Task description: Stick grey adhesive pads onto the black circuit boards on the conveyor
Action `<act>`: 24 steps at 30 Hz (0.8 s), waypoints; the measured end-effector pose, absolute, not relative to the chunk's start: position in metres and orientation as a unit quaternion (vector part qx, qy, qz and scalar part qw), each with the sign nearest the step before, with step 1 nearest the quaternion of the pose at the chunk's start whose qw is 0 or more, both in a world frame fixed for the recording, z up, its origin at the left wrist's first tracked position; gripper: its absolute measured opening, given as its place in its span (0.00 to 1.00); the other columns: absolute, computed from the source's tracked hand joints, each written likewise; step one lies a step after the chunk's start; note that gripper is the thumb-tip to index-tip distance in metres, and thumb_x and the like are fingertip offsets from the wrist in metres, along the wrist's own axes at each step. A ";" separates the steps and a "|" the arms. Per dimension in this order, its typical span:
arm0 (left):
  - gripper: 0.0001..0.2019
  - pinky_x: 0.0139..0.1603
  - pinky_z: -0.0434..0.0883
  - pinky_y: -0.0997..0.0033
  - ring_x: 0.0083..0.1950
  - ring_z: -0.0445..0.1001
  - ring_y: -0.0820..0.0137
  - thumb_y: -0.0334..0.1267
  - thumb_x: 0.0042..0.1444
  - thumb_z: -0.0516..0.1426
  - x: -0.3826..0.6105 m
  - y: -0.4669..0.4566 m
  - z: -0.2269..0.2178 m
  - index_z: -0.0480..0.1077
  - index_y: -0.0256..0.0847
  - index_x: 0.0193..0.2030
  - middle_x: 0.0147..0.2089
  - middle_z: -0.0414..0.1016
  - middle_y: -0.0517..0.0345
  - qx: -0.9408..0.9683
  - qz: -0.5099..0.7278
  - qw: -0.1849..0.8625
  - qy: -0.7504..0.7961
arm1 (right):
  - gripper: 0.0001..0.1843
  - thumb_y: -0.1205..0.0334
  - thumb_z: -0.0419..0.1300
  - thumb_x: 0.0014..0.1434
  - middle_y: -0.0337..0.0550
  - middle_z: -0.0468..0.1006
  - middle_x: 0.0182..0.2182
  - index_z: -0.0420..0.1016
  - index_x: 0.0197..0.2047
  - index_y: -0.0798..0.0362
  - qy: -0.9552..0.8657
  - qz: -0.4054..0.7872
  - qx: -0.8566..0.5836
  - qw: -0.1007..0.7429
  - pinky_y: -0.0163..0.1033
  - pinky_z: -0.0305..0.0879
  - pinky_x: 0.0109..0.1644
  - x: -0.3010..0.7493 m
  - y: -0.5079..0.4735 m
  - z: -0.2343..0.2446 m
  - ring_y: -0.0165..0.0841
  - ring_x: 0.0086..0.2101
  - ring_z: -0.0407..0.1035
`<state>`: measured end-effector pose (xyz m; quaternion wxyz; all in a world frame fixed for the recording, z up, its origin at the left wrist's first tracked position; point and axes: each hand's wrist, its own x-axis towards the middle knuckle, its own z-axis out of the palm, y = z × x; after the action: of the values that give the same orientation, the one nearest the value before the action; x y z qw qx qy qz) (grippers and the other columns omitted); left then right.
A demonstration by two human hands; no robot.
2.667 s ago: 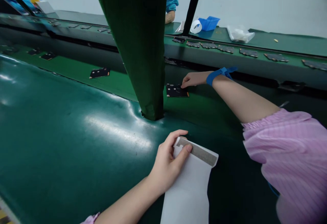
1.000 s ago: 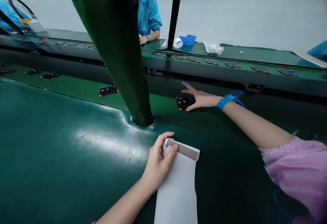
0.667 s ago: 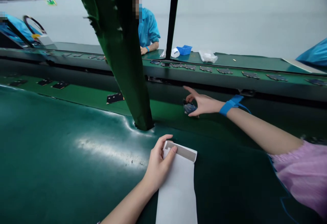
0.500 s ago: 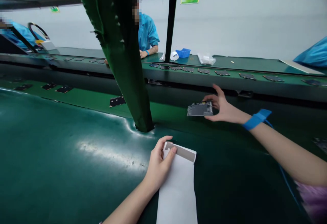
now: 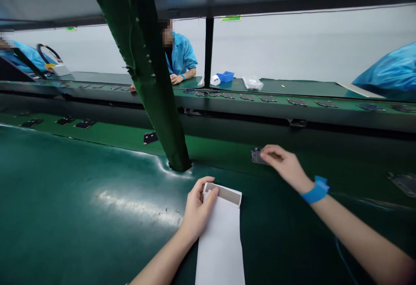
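My left hand (image 5: 197,206) rests on a white strip of paper (image 5: 221,244) lying on the dark green mat, with thumb and fingers pinched on its top left corner, beside a grey strip (image 5: 224,194) across the sheet's top end. My right hand (image 5: 284,165), with a blue wrist strap (image 5: 314,191), holds a small dark circuit board (image 5: 256,156) by its right end, low over the mat's far edge, to the right of the green post.
A slanted green post (image 5: 156,94) meets the mat ahead of my left hand. Several dark boards (image 5: 85,124) lie on the green belt (image 5: 107,133) beyond. On the far bench (image 5: 308,90) sit a blue bin (image 5: 225,76) and tape roll (image 5: 215,80); a person in blue (image 5: 180,59) works there.
My right hand picked a board off the belt, lifted it and brought it back toward me and down. My left hand kept its hold on the paper. The view tilted upward.
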<state>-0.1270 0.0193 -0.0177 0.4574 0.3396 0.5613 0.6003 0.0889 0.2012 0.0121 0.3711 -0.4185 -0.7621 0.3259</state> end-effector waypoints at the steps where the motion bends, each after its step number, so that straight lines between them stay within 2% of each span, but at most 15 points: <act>1: 0.19 0.25 0.63 0.77 0.27 0.65 0.74 0.49 0.52 0.61 -0.127 0.020 -0.017 0.68 0.40 0.47 0.29 0.67 0.62 0.338 0.601 0.458 0.561 | 0.26 0.32 0.59 0.49 0.51 0.74 0.39 0.72 0.28 0.50 -0.752 0.344 -0.408 0.387 0.51 0.71 0.45 0.082 0.191 0.006 0.45 0.41 0.71; 4: 0.21 0.24 0.63 0.77 0.25 0.65 0.74 0.51 0.51 0.62 -0.127 0.019 -0.016 0.68 0.40 0.46 0.28 0.67 0.62 0.335 0.601 0.454 0.566 | 0.24 0.36 0.58 0.52 0.50 0.72 0.39 0.73 0.27 0.50 -0.758 0.363 -0.381 0.386 0.47 0.71 0.43 0.069 0.166 -0.010 0.42 0.40 0.71; 7: 0.22 0.23 0.63 0.77 0.24 0.65 0.74 0.53 0.48 0.63 -0.125 0.016 -0.015 0.70 0.39 0.43 0.26 0.67 0.63 0.338 0.605 0.405 0.597 | 0.17 0.43 0.58 0.56 0.48 0.71 0.39 0.76 0.29 0.48 -0.780 0.350 -0.350 0.384 0.48 0.69 0.46 0.066 0.155 -0.014 0.42 0.41 0.71; 9: 0.21 0.23 0.63 0.77 0.24 0.65 0.74 0.53 0.46 0.64 -0.123 0.014 -0.016 0.71 0.39 0.40 0.26 0.69 0.63 0.341 0.613 0.352 0.620 | 0.13 0.48 0.58 0.57 0.48 0.72 0.40 0.77 0.34 0.47 -0.780 0.347 -0.334 0.399 0.49 0.69 0.47 0.067 0.154 -0.013 0.42 0.41 0.71; 11: 0.20 0.24 0.64 0.76 0.24 0.66 0.73 0.53 0.45 0.64 -0.119 0.014 -0.018 0.73 0.39 0.37 0.26 0.70 0.61 0.346 0.619 0.308 0.634 | 0.12 0.52 0.56 0.60 0.48 0.72 0.41 0.76 0.42 0.46 -0.769 0.351 -0.330 0.420 0.50 0.69 0.47 0.068 0.154 -0.012 0.41 0.39 0.71; 13: 0.20 0.26 0.66 0.75 0.25 0.68 0.72 0.53 0.44 0.65 -0.114 0.016 -0.019 0.74 0.38 0.35 0.27 0.72 0.60 0.347 0.630 0.267 0.642 | 0.19 0.53 0.53 0.62 0.49 0.73 0.42 0.70 0.55 0.45 -0.751 0.373 -0.326 0.437 0.51 0.69 0.48 0.068 0.153 -0.012 0.39 0.38 0.72; 15: 0.20 0.28 0.67 0.74 0.27 0.69 0.71 0.53 0.42 0.66 -0.106 0.022 -0.017 0.74 0.38 0.34 0.27 0.73 0.58 0.343 0.642 0.233 0.645 | 0.28 0.53 0.52 0.63 0.49 0.74 0.44 0.56 0.65 0.45 -0.734 0.419 -0.302 0.440 0.51 0.68 0.48 0.069 0.152 -0.013 0.38 0.37 0.72; 18: 0.22 0.28 0.68 0.73 0.27 0.69 0.70 0.54 0.39 0.67 -0.091 0.035 -0.013 0.74 0.37 0.32 0.26 0.74 0.58 0.338 0.653 0.225 0.640 | 0.40 0.52 0.56 0.60 0.49 0.75 0.45 0.40 0.70 0.46 -0.705 0.502 -0.256 0.430 0.51 0.69 0.47 0.070 0.147 -0.015 0.36 0.35 0.73; 21: 0.22 0.30 0.69 0.72 0.29 0.72 0.68 0.54 0.38 0.67 -0.073 0.045 -0.009 0.74 0.37 0.32 0.27 0.76 0.56 0.348 0.656 0.250 0.621 | 0.47 0.53 0.61 0.56 0.45 0.76 0.39 0.38 0.70 0.47 -0.657 0.566 -0.253 0.429 0.47 0.70 0.44 0.074 0.138 -0.019 0.35 0.35 0.72; 24: 0.22 0.29 0.69 0.72 0.28 0.72 0.68 0.53 0.39 0.67 -0.057 0.048 -0.007 0.74 0.37 0.33 0.27 0.75 0.57 0.365 0.644 0.270 0.615 | 0.46 0.54 0.61 0.55 0.42 0.75 0.35 0.40 0.70 0.47 -0.618 0.603 -0.263 0.430 0.44 0.70 0.40 0.084 0.129 -0.023 0.34 0.33 0.71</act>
<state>-0.0572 0.0483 -0.0065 0.2704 0.3654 0.6149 0.6445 0.0843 0.1287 -0.0234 0.4304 -0.2632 -0.6177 0.6033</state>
